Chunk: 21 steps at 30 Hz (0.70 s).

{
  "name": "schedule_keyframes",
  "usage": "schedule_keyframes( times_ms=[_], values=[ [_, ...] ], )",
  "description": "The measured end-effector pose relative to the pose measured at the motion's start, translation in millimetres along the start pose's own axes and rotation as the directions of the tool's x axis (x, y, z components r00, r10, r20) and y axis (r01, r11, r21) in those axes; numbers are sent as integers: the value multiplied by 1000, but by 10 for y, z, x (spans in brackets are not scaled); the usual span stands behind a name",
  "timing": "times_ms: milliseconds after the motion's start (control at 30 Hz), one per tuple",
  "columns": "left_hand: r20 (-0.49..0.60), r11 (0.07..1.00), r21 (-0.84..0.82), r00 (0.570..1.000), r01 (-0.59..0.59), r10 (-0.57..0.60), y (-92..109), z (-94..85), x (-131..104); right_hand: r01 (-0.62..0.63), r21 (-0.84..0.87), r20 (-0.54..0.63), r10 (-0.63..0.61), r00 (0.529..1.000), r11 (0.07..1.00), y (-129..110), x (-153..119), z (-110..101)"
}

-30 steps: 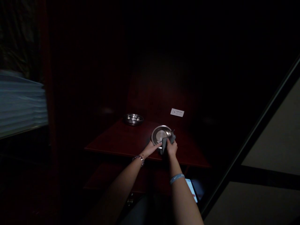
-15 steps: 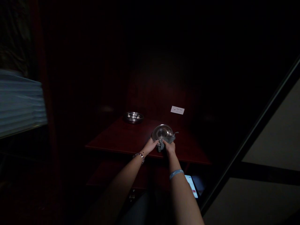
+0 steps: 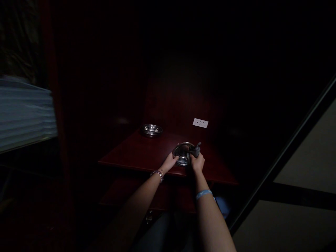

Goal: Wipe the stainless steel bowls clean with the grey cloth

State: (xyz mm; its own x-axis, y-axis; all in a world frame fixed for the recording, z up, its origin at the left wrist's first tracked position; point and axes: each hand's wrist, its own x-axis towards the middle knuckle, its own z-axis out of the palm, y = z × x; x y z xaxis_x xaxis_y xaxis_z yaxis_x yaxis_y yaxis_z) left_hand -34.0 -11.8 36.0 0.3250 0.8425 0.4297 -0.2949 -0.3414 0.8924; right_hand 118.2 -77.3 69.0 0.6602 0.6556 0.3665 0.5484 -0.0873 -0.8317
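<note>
A shiny round metal dish (image 3: 183, 161) is held tilted over the front part of a dark red shelf (image 3: 126, 155). My left hand (image 3: 170, 162) grips its left rim, thumb on the near side. At the dish's right side, my right hand (image 3: 198, 162) is closed around a bunched grey cloth (image 3: 195, 151), which lies against the rim. Part of the cloth is hidden in that hand. Further back on the left of the shelf sits a small stack of similar metal dishes (image 3: 151, 130).
A white socket panel (image 3: 200, 123) is fixed on the back wall. A lower shelf (image 3: 120, 196) lies beneath. To the left is a pale blue pleated thing (image 3: 26, 113); on the right, a slanting dark edge (image 3: 283, 159). Much of the scene is dark.
The dish has turned in my hands. The cloth, earlier spread over its near side, is now bunched at the right rim. My right hand has shifted slightly right; the phone is now mostly hidden behind my forearm.
</note>
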Motion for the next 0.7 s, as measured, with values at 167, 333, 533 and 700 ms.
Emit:
schedule_keyframes(
  times_ms=[167, 333, 533, 700],
  values=[
    [68, 996, -9, 994, 84, -83, -13, -3, -35, -184, 168, 22, 182, 983, 968, 14, 61, 100],
    [213, 969, 238, 977, -63, 11, -74, 31, -35, -317, 397, 106, 300, 948, 862, 39, 103, 240],
    [81, 881, 473, 996, -13, -29, -73, 9, -37, -611, 489, 411, 454, 791, 622, 59, 30, 268],
    [39, 867, 497, 997, 38, -66, -59, 6, -19, -616, 439, 441, 441, 782, 654, 96, 39, 218]
  ],
)
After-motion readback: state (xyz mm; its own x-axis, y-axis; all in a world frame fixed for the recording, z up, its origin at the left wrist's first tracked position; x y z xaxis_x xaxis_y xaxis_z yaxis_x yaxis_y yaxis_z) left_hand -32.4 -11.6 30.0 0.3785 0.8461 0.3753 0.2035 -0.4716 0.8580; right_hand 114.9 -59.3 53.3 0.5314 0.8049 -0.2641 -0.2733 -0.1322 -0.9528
